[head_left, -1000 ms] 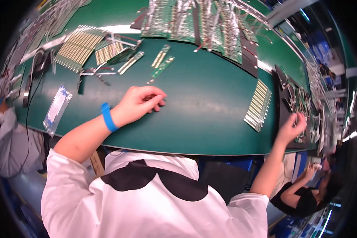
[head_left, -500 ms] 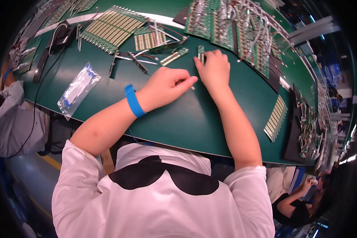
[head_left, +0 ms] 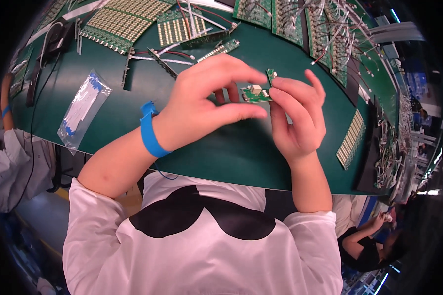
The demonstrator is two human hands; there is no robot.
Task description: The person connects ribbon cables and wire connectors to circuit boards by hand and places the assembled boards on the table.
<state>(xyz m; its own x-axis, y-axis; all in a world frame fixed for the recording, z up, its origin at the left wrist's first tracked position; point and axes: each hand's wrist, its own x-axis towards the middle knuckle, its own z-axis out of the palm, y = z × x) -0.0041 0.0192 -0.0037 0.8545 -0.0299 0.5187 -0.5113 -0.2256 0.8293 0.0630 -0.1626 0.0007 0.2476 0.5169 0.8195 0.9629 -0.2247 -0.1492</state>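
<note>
A small green circuit board (head_left: 255,99) with a white connector block on top is up off the table, its right end pinched by the thumb and fingers of my right hand (head_left: 298,105). My left hand (head_left: 202,98) curves around the board's left end with thumb and index finger spread apart; its other fingers curl behind. Just past my right fingertips a narrow green board piece (head_left: 270,74) shows; whether it joins the held board, I cannot tell. A slim circuit board strip (head_left: 221,49) lies beyond my left hand. A blue strap (head_left: 150,135) circles my left wrist.
Panels of boards (head_left: 125,22) and a smaller panel (head_left: 174,28) lie at the far left, wired boards (head_left: 325,37) at the far right. A clear bag (head_left: 85,108) sits left, a narrow panel (head_left: 350,140) right. People (head_left: 362,246) sit on both sides.
Both hands have come nearer me and together. My right hand has lifted a small board off the table, and my left hand has spread its thumb and index finger around it.
</note>
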